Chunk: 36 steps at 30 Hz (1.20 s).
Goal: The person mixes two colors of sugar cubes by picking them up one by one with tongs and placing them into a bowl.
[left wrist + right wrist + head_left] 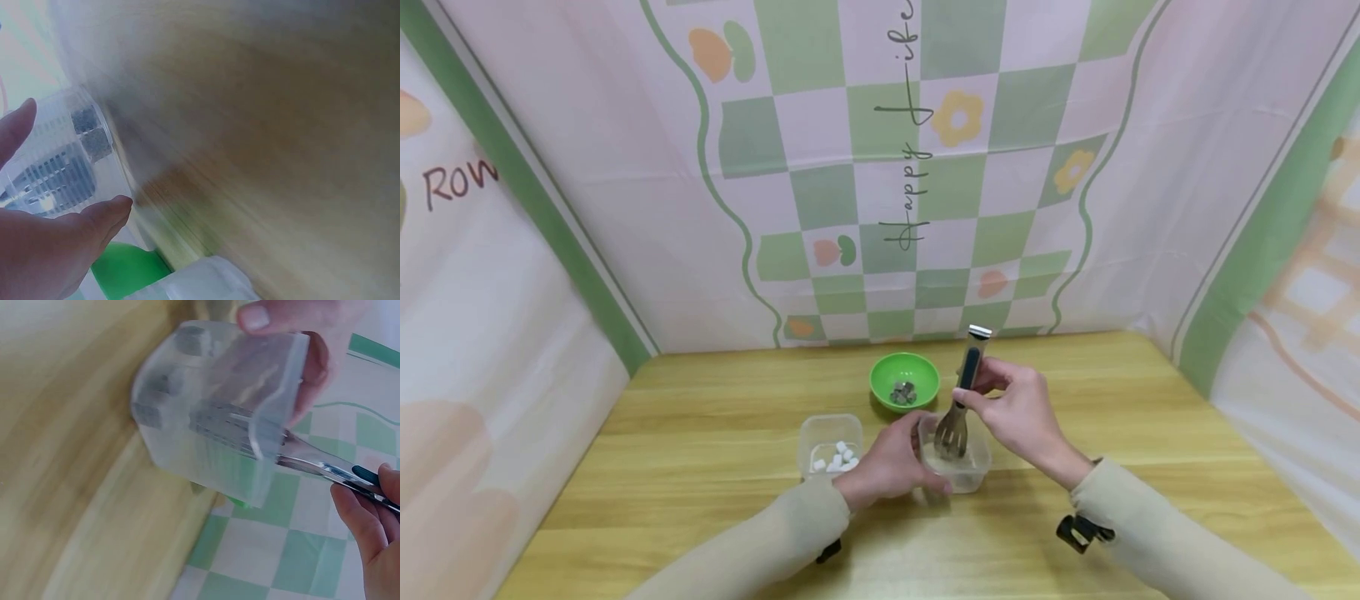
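My right hand (1018, 417) grips a pair of metal tongs (972, 362) with dark handle inlays, held steeply, head downward. Their slotted head reaches inside a clear plastic container (972, 482). Around that container's left side my left hand (891, 462) curls, thumb at the near side and fingers at the far side. Through the wall in the right wrist view, a few small grey cubes (149, 416) show near the container's bottom. The tongs' head (228, 428) is seen through the plastic; whether it pinches a cube, I cannot tell.
Behind the container stands a green bowl (880, 377) with several grey pieces (903, 393) in it. A second clear container (829, 423) at the left holds several white pieces (844, 452). A patterned cloth (955, 192) hangs behind the wooden table (700, 467).
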Available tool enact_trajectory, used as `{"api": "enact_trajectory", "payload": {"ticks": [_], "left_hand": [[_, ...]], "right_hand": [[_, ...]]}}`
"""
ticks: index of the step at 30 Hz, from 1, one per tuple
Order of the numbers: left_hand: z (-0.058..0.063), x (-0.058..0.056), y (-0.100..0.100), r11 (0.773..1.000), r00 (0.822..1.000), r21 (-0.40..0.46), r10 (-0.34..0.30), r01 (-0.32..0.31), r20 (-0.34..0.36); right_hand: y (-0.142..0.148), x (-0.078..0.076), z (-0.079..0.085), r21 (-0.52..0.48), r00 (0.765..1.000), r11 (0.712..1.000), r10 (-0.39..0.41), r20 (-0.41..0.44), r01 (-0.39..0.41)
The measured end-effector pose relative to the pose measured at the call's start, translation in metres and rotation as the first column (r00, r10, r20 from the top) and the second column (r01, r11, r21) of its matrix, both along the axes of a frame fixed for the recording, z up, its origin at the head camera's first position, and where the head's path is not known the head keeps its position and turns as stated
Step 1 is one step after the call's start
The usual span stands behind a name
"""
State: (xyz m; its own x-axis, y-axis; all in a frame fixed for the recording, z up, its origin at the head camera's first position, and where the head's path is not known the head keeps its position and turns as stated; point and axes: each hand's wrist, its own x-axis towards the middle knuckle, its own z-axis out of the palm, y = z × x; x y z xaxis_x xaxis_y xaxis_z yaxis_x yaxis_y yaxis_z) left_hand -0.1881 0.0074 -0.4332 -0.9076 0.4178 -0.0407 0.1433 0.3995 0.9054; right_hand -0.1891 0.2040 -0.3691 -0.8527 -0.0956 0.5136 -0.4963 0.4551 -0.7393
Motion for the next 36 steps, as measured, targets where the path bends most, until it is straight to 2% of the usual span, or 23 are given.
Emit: {"api": "enact_trajectory", "payload": {"ticks": [13, 20, 26, 36], "left_hand": [[0.0, 0.001, -0.001, 0.999, 1.0, 0.035, -0.003, 0.003, 0.019], [0.001, 0.001, -0.001, 1.0, 1.0, 0.026, -0.003, 0.002, 0.023], [0.0, 0.0, -0.002, 1.0, 1.0, 0.017, -0.003, 0.003, 0.011], [-0.002, -0.001, -0.002, 1.0, 1.0, 0.014, -0.008, 0.008, 0.0]], "right_hand": [[0.005, 0.004, 0.034, -0.034, 0.994, 0.999, -0.032, -0.105, 0.028], [0.006, -0.001, 0.05, -0.06, 0.989, 0.996, -0.071, -0.131, 0.064], [0.001, -0.01, 0.056, -0.077, 0.989, 0.995, -0.075, -0.131, 0.065], [-0.01, -0.029, 0.054, -0.083, 0.985, 0.993, -0.098, -0.141, 0.087]]}}
